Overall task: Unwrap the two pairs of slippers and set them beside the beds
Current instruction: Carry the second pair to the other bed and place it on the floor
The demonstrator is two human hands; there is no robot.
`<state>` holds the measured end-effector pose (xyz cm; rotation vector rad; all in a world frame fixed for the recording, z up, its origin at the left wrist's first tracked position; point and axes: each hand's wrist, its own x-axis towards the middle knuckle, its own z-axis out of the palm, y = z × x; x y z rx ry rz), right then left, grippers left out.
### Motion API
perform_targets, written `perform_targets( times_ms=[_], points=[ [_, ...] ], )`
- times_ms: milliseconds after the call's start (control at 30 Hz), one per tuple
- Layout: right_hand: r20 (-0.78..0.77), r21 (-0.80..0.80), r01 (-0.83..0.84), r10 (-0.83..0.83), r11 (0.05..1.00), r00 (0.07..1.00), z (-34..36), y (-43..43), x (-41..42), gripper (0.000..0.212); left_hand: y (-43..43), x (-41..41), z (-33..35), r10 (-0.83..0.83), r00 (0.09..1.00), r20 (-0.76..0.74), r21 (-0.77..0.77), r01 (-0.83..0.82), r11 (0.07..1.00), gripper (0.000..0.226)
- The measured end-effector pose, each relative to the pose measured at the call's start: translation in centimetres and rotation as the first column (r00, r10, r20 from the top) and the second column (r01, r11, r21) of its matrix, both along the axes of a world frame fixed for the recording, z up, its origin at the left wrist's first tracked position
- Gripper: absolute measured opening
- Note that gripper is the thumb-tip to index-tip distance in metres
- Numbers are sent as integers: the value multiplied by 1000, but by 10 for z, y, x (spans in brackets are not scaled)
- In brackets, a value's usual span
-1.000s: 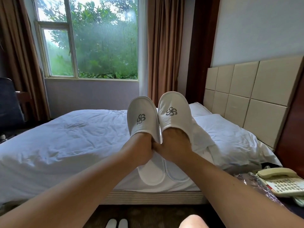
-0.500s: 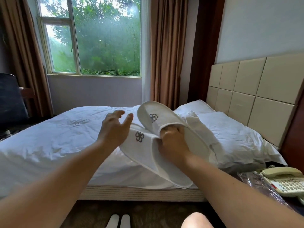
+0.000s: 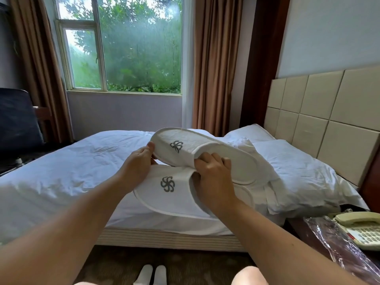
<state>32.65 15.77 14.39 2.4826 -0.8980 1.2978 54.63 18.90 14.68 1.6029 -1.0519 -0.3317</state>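
Gripping, above the white-sheeted bed (image 3: 61,177): left hand (image 3: 138,164) pinching toe of upper white terry slipper (image 3: 197,149), right hand (image 3: 213,173) clutching both openings, lower white terry slipper (image 3: 170,194) beneath.

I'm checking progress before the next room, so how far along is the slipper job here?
One pair of slippers already sits on the floor by the bed, and an empty plastic wrapper lies beside the phone. The second pair is unwrapped and in hand: the left hand and right hand hold the upper slipper over the lower slipper. Still left: setting this pair down on the floor.
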Motion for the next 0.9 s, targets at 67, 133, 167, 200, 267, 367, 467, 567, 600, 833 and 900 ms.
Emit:
perform_targets(
  times_ms=[67, 133, 167, 200, 267, 367, 467, 567, 600, 833, 900],
  points=[
    [42, 31, -49, 47, 998, 998, -1, 2, 1, 21, -1, 2, 0, 43, 998, 46, -8, -43, 999, 61],
    [64, 64, -117, 113, 991, 992, -1, 2, 0, 21, -1, 5, -1, 42, 998, 48, 15, -43, 999, 61],
    [81, 73, -153, 147, 986, 986, 0, 2, -1, 22, -1, 6, -3, 31, 999, 28, 36, -32, 999, 61],
    [105, 73, -191, 183, 979, 978, 1, 3, -2, 22, -1, 8, -5, 17, 1000, -13, 54, -16, 998, 61],
    [158, 53, -274, 263, 960, 952, 4, 10, -1, 16, 0, 10, -12, -22, 990, -141, 85, 34, 996, 65],
    [180, -26, -354, 353, 935, 918, 7, 19, 4, 11, 0, 11, -24, -98, 962, -256, 121, 132, 984, 61],
    [190, -4, -368, 362, 930, 913, 6, 13, 1, 12, 3, 12, -29, -107, 953, -284, 83, 136, 987, 60],
    [207, 38, -382, 367, 923, 907, 5, 9, -2, 20, 8, 8, -27, -77, 973, -218, 70, 94, 993, 59],
    [207, 31, -387, 373, 922, 905, 5, 10, -1, 22, 10, 6, -26, -71, 978, -196, 68, 86, 994, 59],
    [165, 40, -411, 399, 911, 902, 16, 5, -8, 8, 29, 0, -12, 33, 989, -143, 34, -29, 999, 59],
    [109, 36, -365, 360, 930, 927, 20, 8, -10, 19, 37, -2, -9, 49, 990, -133, 35, -45, 998, 57]
  ],
)
